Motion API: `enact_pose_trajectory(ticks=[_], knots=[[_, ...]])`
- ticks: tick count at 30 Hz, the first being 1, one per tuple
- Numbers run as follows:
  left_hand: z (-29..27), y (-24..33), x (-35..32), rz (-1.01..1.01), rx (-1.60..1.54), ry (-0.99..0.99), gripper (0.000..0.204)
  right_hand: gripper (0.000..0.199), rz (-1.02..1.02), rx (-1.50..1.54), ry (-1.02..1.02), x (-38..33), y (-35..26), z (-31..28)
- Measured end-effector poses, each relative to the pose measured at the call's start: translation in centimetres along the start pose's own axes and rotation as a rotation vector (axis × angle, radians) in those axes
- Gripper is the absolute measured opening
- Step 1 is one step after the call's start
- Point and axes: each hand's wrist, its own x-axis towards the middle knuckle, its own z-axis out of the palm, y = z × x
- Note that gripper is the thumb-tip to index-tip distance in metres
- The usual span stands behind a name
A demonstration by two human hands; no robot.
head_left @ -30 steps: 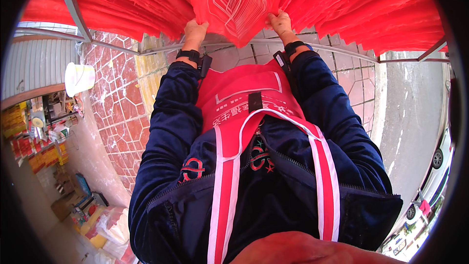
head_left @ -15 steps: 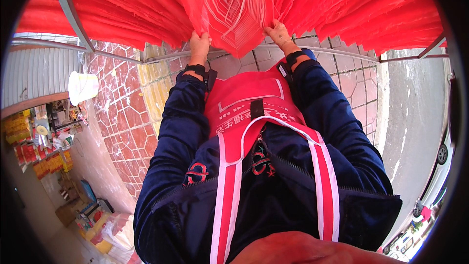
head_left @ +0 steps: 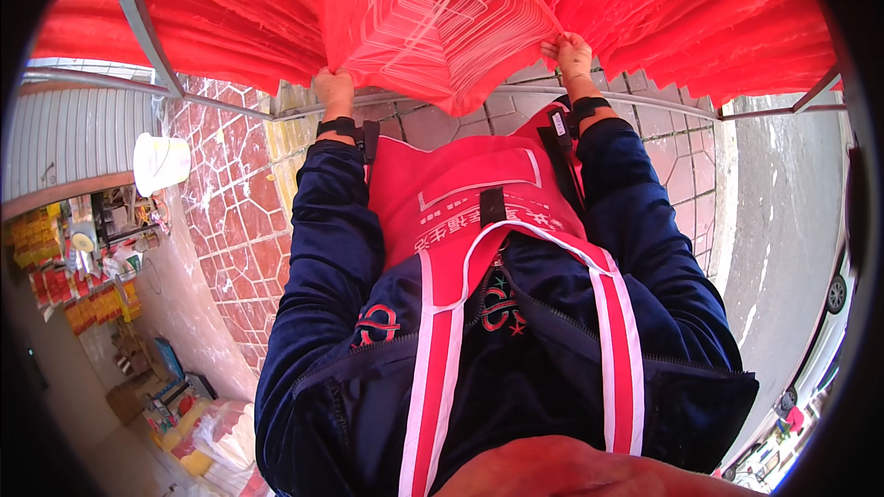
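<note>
- Red sheet [head_left: 451, 46]: located at the top of the view, pleated at both sides; white lines run across its middle section, which sags to 1 point between the 2 hands.
- Left hand [head_left: 334, 89]: fingers closed on the sheet's left edge.
- Right hand [head_left: 573, 57]: fingers pinching the right edge.
- Metal frame [head_left: 138, 14]: grey bars beside and below the sheet.
- Red apron [head_left: 470, 175]: worn below the hands.
- White bucket [head_left: 161, 164]: at left, near patterned paving [head_left: 239, 221].

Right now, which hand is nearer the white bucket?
Left. The left hand, gripping the red sheet, is right of the bucket; the right hand, also on the sheet, is farther right.
</note>
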Motion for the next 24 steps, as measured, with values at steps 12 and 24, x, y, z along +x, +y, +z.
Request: enact_pose_trajectory(ticks=[12,24], knots=[[-8.2,3.8,-0.2,-0.169,0.086,0.353,0.025,0.023,-0.108,0.082,0.313,0.1,-4.7,-5.6],[-11.5,3.3,-0.6,-0.033,0.006,0.451,0.024,0.026,-0.228,0.009,0.496,-3.8,-9.0,-6.7]])
